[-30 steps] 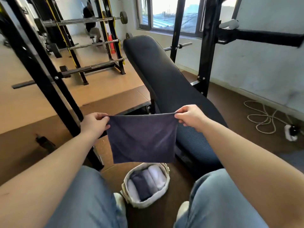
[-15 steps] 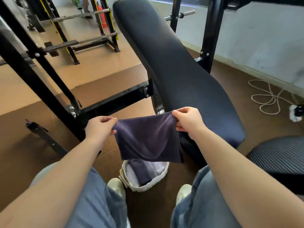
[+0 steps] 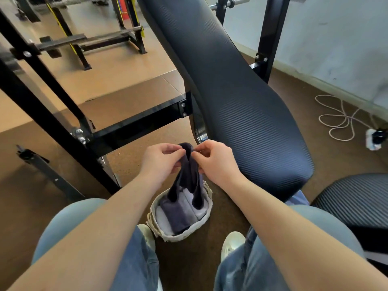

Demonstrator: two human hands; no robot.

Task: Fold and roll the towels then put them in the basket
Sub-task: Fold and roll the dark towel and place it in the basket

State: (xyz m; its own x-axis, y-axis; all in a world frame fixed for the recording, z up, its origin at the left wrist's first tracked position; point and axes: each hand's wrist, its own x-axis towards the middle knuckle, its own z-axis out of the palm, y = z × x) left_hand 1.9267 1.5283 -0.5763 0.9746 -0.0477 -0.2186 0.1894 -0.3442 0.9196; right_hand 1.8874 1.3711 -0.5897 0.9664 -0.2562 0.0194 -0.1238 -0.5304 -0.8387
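A dark navy towel point(image 3: 186, 175) hangs folded in half between my hands, its two halves drooping over the basket. My left hand point(image 3: 161, 162) pinches its top from the left and my right hand point(image 3: 216, 162) pinches it from the right; the fingertips almost meet. Right below, on the floor between my feet, stands a small white woven basket point(image 3: 201, 222) that holds rolled towels, dark and white ones point(image 3: 178, 215). The hanging towel hides part of the basket's contents.
A black padded weight bench point(image 3: 231, 91) slopes up ahead and to the right. Black steel frame bars point(image 3: 134, 127) cross on the left. A white cable point(image 3: 340, 118) with a plug lies on the brown floor at right. My knees in jeans flank the basket.
My hands came together, bringing the towel's two top corners side by side, so the flat spread towel now hangs doubled. The view tilted further down.
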